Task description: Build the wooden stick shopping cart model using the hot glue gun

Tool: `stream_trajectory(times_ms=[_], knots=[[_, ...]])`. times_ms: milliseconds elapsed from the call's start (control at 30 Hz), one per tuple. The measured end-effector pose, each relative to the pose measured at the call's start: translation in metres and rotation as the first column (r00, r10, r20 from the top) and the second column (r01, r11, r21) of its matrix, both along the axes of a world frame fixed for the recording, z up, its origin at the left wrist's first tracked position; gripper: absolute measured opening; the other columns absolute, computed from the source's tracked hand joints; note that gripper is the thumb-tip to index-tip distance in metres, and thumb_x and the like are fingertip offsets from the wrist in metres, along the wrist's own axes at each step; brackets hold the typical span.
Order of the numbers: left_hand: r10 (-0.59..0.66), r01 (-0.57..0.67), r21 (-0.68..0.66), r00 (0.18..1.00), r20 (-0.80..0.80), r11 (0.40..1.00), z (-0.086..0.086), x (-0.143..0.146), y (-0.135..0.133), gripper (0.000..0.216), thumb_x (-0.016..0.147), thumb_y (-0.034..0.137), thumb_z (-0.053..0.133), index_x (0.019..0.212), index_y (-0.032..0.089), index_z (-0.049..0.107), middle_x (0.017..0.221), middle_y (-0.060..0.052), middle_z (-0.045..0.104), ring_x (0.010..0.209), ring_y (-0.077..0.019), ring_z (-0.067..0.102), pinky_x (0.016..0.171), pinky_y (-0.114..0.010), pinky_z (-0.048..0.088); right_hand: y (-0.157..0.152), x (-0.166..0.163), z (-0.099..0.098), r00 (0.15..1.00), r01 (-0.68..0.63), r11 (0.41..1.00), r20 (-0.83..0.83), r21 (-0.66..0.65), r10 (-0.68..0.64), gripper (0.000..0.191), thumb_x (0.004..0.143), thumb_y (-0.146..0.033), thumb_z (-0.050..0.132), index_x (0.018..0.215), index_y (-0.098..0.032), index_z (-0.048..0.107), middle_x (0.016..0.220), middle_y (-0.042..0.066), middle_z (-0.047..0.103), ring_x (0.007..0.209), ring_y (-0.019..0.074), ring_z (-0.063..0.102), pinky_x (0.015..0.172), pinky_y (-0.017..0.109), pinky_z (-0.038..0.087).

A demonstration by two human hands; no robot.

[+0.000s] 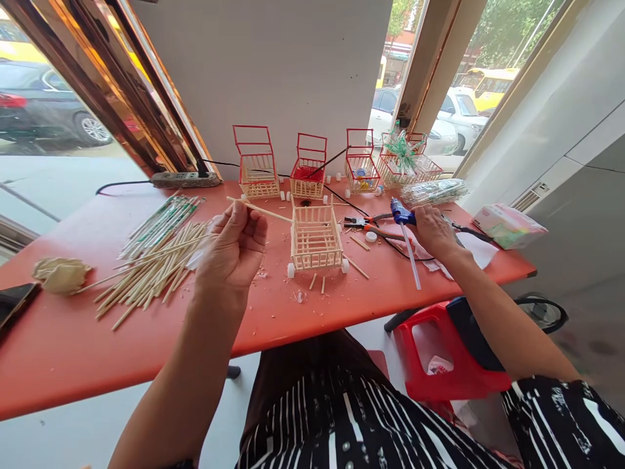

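**As a stick is held to a cart: hands and bench, listed**

Since only the head view is supplied, all entries come from it.

- Left hand [234,244]: raised above the orange table [73,339], with the fingertips pinched together on a thin wooden stick [258,210]. The stick slants right to the top rim of the stick cart [316,240]. The pinch sits near one end, which seems to leave the rest free to reach that rim.
- Right hand [432,229]: low at the right, fingers closed round the blue glue gun [401,212]. Its clear glue rod [411,260] points toward the near edge. The hand is likely rested on the table to bear the gun's weight.
- Stick cart: unpainted, mid-table between the hands, standing on white wheels.
- Loose sticks [151,270]: heaped left of the left hand, within easy reach.
- Pliers [364,221]: just right of the cart, on its far side.
- Red-framed carts [307,169]: a row along the far edge, apparently set apart from the working spot.
- Power strip [185,179]: far left, with a black cable leading right from it.
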State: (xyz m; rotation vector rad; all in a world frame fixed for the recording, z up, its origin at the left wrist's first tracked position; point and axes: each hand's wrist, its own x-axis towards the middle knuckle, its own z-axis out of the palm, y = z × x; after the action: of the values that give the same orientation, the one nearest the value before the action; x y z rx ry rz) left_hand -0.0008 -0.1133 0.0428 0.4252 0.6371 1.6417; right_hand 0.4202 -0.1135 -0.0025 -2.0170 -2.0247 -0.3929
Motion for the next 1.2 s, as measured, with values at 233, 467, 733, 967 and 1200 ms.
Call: stream_trajectory(times_ms=[233, 467, 733, 967, 1200], knots=[[-0.006, 0.011, 0.073, 0.997, -0.073, 0.997, 0.012, -0.007, 0.009, 0.032, 0.098, 0.009, 0.076, 0.067, 0.020, 0.073, 0.067, 0.006, 0.073, 0.060, -0.0032, 0.070, 0.068, -0.009, 0.062, 0.023, 0.000, -0.003, 0.990, -0.097, 0.976, 0.080, -0.194, 0.114, 0.041, 0.103, -0.031, 0.057, 0.138, -0.011, 0.063, 0.134, 0.025, 0.067, 0.124, 0.0368, 0.061, 0.109, 0.051, 0.050], [-0.141, 0.153, 0.058, 0.975, -0.171, 0.987, 0.012, 0.008, 0.024, 0.023, 0.088, 0.008, 0.086, 0.070, 0.015, 0.073, 0.066, 0.002, 0.072, 0.060, -0.0066, 0.072, 0.068, -0.014, 0.063, 0.022, 0.010, 0.019, 0.983, -0.177, 0.976, -0.070, -0.130, 0.169, 0.047, 0.101, -0.039, 0.061, 0.141, -0.014, 0.069, 0.147, 0.025, 0.066, 0.137, 0.0399, 0.061, 0.116, 0.054, 0.046], [-0.236, 0.254, 0.043, 0.940, -0.247, 0.966, 0.005, 0.029, 0.049, 0.022, 0.081, 0.014, 0.094, 0.073, 0.013, 0.073, 0.066, 0.001, 0.073, 0.063, -0.0099, 0.074, 0.071, -0.021, 0.064, 0.004, -0.102, 0.084, 0.857, -0.277, 0.903, -0.340, 0.329, 0.387, 0.020, 0.101, -0.038, 0.064, 0.103, -0.027, 0.081, 0.099, 0.009, 0.075, 0.086, 0.0236, 0.067, 0.083, 0.040, 0.053], [-0.231, 0.269, 0.107, 0.933, -0.275, 0.957, -0.004, 0.040, 0.051, 0.028, 0.069, 0.021, 0.101, 0.076, 0.012, 0.076, 0.069, 0.000, 0.075, 0.066, -0.0100, 0.073, 0.078, -0.024, 0.064, 0.026, -0.190, 0.088, 0.676, -0.544, 0.793, -0.417, 0.274, 0.608, 0.009, 0.097, -0.032, 0.074, 0.095, -0.025, 0.079, 0.093, 0.004, 0.075, 0.090, 0.0215, 0.065, 0.084, 0.036, 0.049], [-0.214, 0.267, 0.143, 0.928, -0.305, 0.953, -0.012, 0.041, 0.056, 0.028, 0.068, 0.024, 0.102, 0.072, 0.013, 0.076, 0.066, 0.000, 0.073, 0.065, -0.0102, 0.070, 0.078, -0.027, 0.063, 0.054, -0.198, 0.080, 0.614, -0.615, 0.775, -0.529, 0.145, 0.586, 0.017, 0.093, -0.039, 0.076, 0.090, -0.022, 0.078, 0.089, 0.004, 0.077, 0.082, 0.0182, 0.064, 0.078, 0.033, 0.048]])
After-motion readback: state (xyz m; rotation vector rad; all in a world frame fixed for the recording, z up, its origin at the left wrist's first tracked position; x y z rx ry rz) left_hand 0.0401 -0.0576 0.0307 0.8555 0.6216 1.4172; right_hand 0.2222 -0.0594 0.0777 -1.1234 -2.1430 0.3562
